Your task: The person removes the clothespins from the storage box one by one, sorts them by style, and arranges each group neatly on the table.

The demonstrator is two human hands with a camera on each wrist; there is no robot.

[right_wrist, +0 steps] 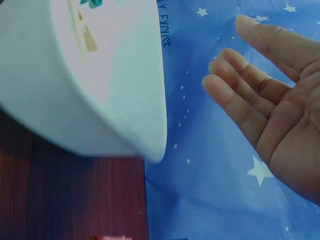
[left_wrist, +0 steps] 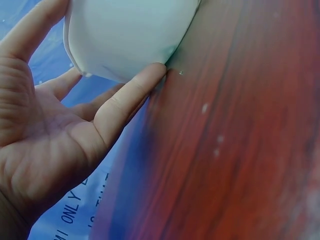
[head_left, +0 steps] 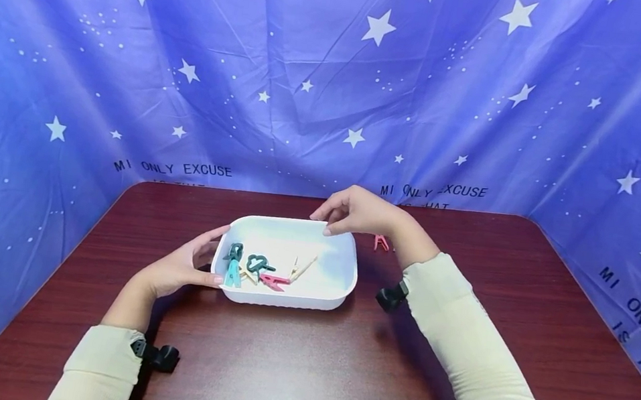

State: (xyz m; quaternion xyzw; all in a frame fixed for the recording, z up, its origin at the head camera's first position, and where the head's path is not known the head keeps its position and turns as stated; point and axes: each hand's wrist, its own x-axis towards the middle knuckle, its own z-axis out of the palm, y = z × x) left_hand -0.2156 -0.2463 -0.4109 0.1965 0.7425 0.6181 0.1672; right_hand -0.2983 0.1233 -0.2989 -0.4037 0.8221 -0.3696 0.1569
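A white plastic tub (head_left: 283, 301) stands on the table with several clips and clothespins in it. Gathered toward its left half are a teal clothespin (head_left: 234, 274), a dark green clip (head_left: 258, 264), a red clothespin (head_left: 274, 282) and pale beige ones (head_left: 303, 270). My left hand (head_left: 180, 268) holds the tub's left end, thumb at the near corner and fingers around the far side; the left wrist view shows fingers touching its wall. Over the back right rim hovers my right hand (head_left: 363, 212), its fingers loosely bent and holding nothing; in the right wrist view it is apart from the tub.
A red clothespin (head_left: 380, 242) lies on the dark red wooden table (head_left: 286, 371) right of the tub, partly hidden by the right forearm. A blue star-patterned curtain (head_left: 315, 57) hangs behind the table and at both sides.
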